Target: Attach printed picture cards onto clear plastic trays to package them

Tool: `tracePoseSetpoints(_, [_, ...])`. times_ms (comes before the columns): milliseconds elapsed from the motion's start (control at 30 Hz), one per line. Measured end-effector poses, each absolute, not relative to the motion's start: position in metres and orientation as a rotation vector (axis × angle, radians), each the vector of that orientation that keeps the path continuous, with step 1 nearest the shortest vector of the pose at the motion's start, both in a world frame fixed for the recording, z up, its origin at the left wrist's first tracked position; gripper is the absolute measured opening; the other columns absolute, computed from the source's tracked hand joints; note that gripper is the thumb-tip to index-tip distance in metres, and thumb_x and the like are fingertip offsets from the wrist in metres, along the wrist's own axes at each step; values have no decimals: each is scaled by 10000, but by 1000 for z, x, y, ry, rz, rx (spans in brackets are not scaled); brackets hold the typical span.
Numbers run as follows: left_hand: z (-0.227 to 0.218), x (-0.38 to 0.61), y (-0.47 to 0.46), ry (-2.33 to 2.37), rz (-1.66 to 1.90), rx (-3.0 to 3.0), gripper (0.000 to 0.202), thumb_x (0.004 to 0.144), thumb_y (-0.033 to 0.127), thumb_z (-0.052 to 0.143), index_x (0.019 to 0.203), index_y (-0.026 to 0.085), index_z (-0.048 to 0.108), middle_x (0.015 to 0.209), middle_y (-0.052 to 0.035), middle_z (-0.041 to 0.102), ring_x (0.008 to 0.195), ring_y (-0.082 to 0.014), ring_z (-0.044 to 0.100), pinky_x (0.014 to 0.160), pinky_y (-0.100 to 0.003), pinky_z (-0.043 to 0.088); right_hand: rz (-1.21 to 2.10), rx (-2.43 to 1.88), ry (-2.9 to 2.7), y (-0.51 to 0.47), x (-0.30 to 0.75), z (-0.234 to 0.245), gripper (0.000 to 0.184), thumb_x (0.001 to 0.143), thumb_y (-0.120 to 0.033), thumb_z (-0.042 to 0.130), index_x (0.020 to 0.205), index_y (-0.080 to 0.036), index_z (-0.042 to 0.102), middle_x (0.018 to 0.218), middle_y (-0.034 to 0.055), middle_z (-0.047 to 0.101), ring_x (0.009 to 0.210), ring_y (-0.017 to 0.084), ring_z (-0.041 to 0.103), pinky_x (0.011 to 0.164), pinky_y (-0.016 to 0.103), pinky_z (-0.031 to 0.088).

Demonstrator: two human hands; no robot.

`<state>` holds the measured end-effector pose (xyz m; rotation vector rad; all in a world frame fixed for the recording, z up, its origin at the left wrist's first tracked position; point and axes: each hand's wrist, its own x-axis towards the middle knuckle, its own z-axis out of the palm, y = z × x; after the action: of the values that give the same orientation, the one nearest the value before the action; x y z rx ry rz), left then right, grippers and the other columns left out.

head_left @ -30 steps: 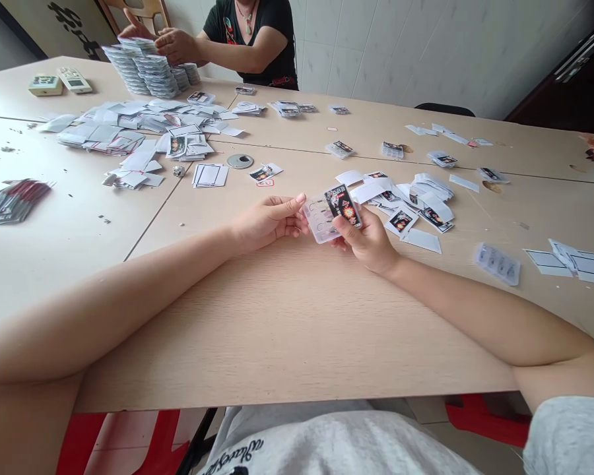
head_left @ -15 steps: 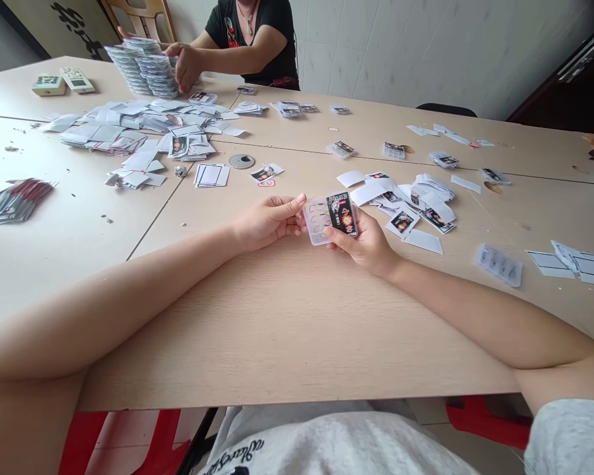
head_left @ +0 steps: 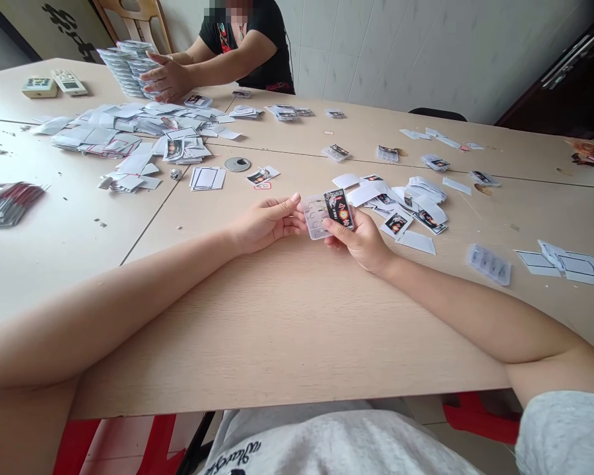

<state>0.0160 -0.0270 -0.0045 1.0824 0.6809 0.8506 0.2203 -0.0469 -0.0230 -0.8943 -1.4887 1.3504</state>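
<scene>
**Held item:** a clear plastic blister tray point(head_left: 315, 218), raised just above the table and between the two hands, with a black-and-red printed card point(head_left: 338, 208) laid over its right part.

**Left hand** point(head_left: 264, 224): fingers pressed together, pinching the tray's left edge.

**Right hand** point(head_left: 360, 243): fingers curled beneath, thumb pressed on the card's lower edge, pinching card and tray together.

**Nearby:** loose white paper cutouts point(head_left: 406, 204) and printed cards lay in a scatter just beyond the right hand, on a pale wood-grain table point(head_left: 297, 316). A round metal disc point(head_left: 237, 164) lay farther left, beside a small stack of black-outlined sheets point(head_left: 206, 178).

**Far end:** a co-worker's hands point(head_left: 165, 80) were at a tall stack of blister trays point(head_left: 126, 69). Two remote controls point(head_left: 54, 84) lay to the left of that stack. A large heap of paper and trays point(head_left: 133, 125) spread before it.
</scene>
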Motion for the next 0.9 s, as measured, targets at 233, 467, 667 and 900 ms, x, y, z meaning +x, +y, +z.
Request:
tracePoseSetpoints(233, [-3,14,-27,764,955,971,175,724,224,743,726,113,608,679,-17,610,691,-90,617,678,-209,479,1411,-878,-1370,-42,220,-23,459,721,-469,732,976,-162,505,834,5,582,597,67,555,497,179,458])
tracePoseSetpoints(467, [-3,14,-28,888,1148,1080,251,659,280,798,682,122,604,683,-2,607,676,-76,612,723,-215,491,1423,-874,-1365,-41,220,-26,433,727,-462,729,957,-164,515,773,-7,576,582,69,551,498,176,447])
tracePoseSetpoints(667, [-5,12,-25,1031,1295,1104,291,616,331,813,714,134,623,734,-1,623,697,-90,631,720,-226,497,1367,-921,-1451,-43,219,-25,439,707,-474,733,941,-168,521,820,6,591,586,76,548,548,208,484])
tracePoseSetpoints(900, [-7,13,-24,1040,1294,1090,235,700,310,755,788,111,666,756,-30,645,692,-94,628,713,-232,497,1241,-920,-1661,-51,220,-20,279,750,-365,688,840,-149,538,688,-19,518,551,78,469,518,215,413])
